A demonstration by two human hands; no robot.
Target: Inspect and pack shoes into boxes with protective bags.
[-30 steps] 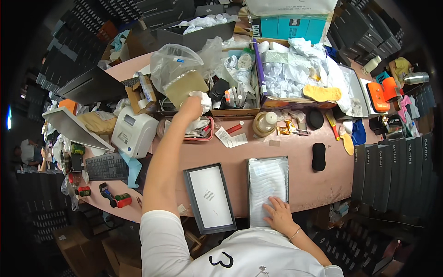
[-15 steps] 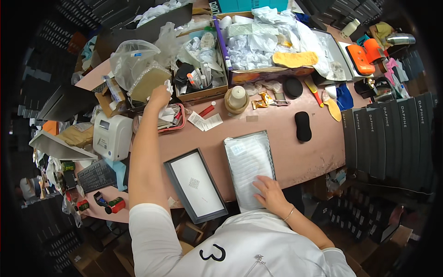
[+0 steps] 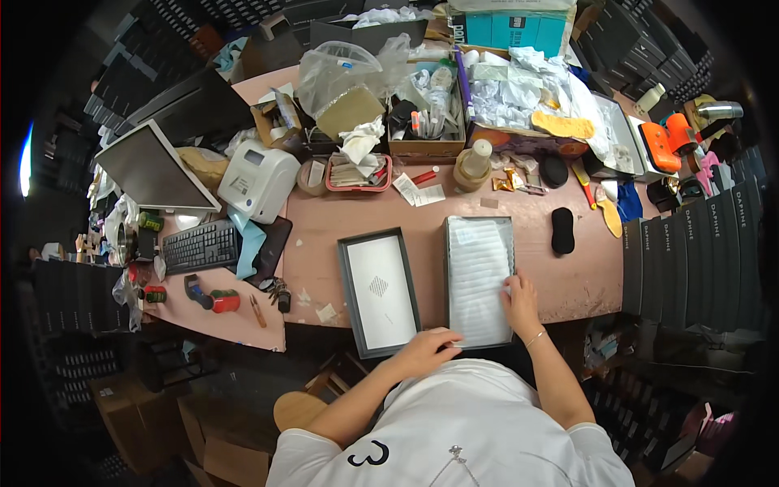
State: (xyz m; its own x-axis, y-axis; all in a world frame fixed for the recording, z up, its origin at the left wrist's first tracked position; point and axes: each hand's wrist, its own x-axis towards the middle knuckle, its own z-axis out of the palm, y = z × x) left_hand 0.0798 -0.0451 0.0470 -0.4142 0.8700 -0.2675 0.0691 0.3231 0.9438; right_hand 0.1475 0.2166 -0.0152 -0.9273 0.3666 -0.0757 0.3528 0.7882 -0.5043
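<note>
A dark shoebox stands open near the table's front edge, filled with something in translucent white ribbed wrapping that hides what lies inside. My right hand rests along its right side, fingers apart and a little bent, the tips at the wrapping's edge. At the near left corner is my left hand, its fingers stretched toward the box and holding nothing. To the left lies a dark-rimmed box lid, its white inside facing up with a small printed pattern.
Crumpled white paper lies on a red basket of papers at the back. Left are a label printer, keyboard and monitor. A black oval pad lies right of the box; upright dark shoeboxes line the right edge.
My left hand has come back from the red basket to the box's near corner, leaving crumpled white paper there. My right hand has shifted to the box's right edge. The view has turned left.
</note>
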